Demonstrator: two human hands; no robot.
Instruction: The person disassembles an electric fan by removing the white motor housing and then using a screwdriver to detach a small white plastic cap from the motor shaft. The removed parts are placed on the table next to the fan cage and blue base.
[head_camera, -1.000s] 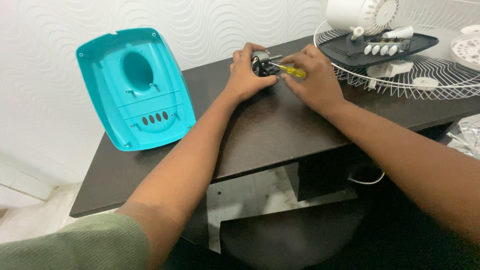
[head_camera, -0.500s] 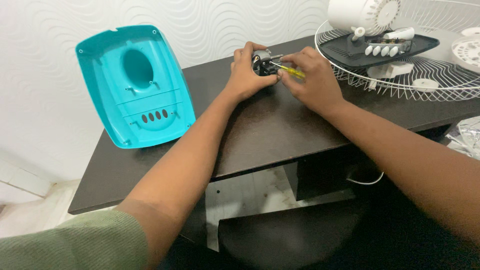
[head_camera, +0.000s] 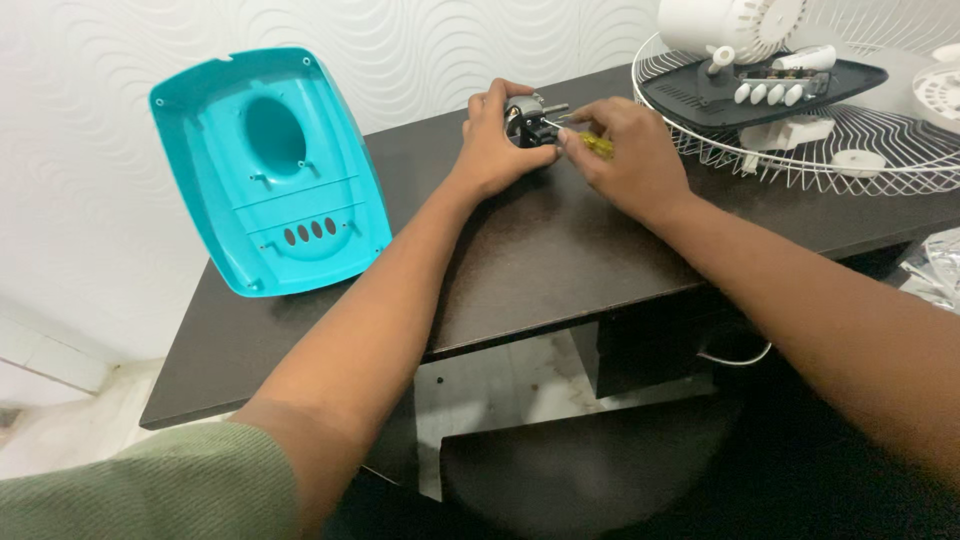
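While the person leans over the dark table (head_camera: 530, 260), both hands meet at its far edge, close to the wall (head_camera: 450, 40). The left hand (head_camera: 495, 150) is wrapped around a small motor (head_camera: 525, 120), fingers curled over its top and thumb round the near side, so the grey metal body with its stub shaft shows only between them. The motor sits low, at or just above the tabletop; I cannot tell whether it rests on the wood. The right hand (head_camera: 625, 150) is closed on a screwdriver (head_camera: 580, 137) with a yellow handle, pinched between thumb and fingertips with the rest of the fingers folded in. Its thin shaft points left and its tip lies against the face of the motor, just beside the left thumb. The two hands nearly touch.

Left of them, well apart, a turquoise plastic cover (head_camera: 270, 170) leans tilted against the wall, hollow side out, with a large oval hole and a row of small slots. To the right, a white wire fan guard (head_camera: 800, 170) lies flat on the table, holding a black panel (head_camera: 760, 85) with white buttons and, behind it, a white housing (head_camera: 715, 25). A green sleeve (head_camera: 150, 490) covers the left upper arm.
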